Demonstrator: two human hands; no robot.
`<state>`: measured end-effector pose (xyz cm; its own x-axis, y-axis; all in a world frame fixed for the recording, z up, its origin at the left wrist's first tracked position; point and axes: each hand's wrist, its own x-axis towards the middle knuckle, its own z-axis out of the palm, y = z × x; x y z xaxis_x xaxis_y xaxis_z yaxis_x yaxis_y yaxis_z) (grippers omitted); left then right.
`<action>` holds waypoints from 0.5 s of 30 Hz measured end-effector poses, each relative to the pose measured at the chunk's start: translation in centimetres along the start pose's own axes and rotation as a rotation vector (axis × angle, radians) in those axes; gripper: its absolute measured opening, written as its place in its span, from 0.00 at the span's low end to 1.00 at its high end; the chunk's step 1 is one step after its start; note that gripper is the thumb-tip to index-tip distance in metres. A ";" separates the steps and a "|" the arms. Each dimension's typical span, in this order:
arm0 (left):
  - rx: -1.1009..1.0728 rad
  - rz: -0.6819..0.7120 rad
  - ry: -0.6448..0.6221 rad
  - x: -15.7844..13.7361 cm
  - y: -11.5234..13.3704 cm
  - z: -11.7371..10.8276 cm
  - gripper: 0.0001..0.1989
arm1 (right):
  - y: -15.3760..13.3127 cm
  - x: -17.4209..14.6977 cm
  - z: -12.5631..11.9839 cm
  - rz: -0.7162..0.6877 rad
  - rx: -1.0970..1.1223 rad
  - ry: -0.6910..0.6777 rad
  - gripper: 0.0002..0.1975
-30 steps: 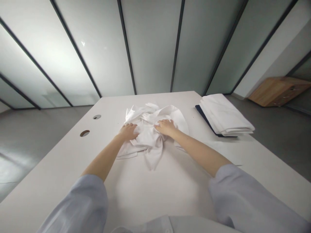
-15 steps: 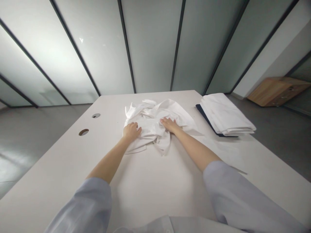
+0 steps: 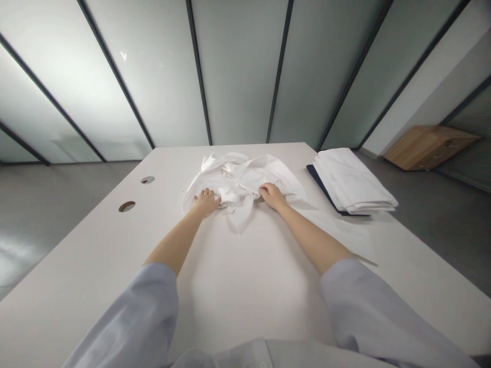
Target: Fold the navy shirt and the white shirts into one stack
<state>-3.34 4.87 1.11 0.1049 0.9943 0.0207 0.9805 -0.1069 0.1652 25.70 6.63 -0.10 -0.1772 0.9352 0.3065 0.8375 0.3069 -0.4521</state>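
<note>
A crumpled white cloth garment point(image 3: 245, 176), perhaps a shirt, lies bunched on the white table point(image 3: 253, 286) toward its far end. My left hand point(image 3: 206, 201) is at the garment's near left edge, its fingers curled over the fabric. At the near right part of the cloth, my right hand point(image 3: 271, 194) has its fingers bent and pinching a fold. Between the hands, a loose flap hangs toward me on the tabletop. The garment's exact shape is lost in the creases.
To the right, a stack of folded white cloth point(image 3: 351, 179) rests on a dark flat item point(image 3: 326, 189). Two round holes, one of them a cable opening point(image 3: 127, 206), pierce the table's left side. Frosted glass panels stand behind; a wooden cabinet point(image 3: 429, 147) is at far right.
The garment's near left edge has been pushed away from me and bunched up, while its left side spreads outward. My right hand has gone from lying flat to a pinch.
</note>
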 end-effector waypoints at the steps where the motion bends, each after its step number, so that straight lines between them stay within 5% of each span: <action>1: -0.024 -0.034 0.053 0.3 -0.3 0.1 0.24 | -0.3 -0.5 -0.1 -0.040 -0.021 -0.009 0.13; 4: -0.092 -0.167 0.237 0.5 -0.8 0.3 0.24 | -1.4 -1.9 -0.1 -0.077 -0.135 -0.004 0.11; 7: -0.106 -0.251 0.209 0.1 -0.7 0.2 0.22 | -2.1 -2.8 -0.1 0.003 -0.229 -0.036 0.15; 10: -0.118 -0.193 0.089 -0.7 -0.1 0.0 0.22 | -2.6 -3.2 0.1 -0.011 -0.196 -0.105 0.20; 15: -0.091 -0.032 0.084 -1.9 1.5 0.2 0.20 | -2.1 -2.4 0.6 -0.086 -0.099 -0.074 0.18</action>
<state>-2.04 2.81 1.15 0.0561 0.9938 0.0958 0.9635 -0.0791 0.2557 24.01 3.86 -0.37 -0.2853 0.9177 0.2765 0.8638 0.3712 -0.3406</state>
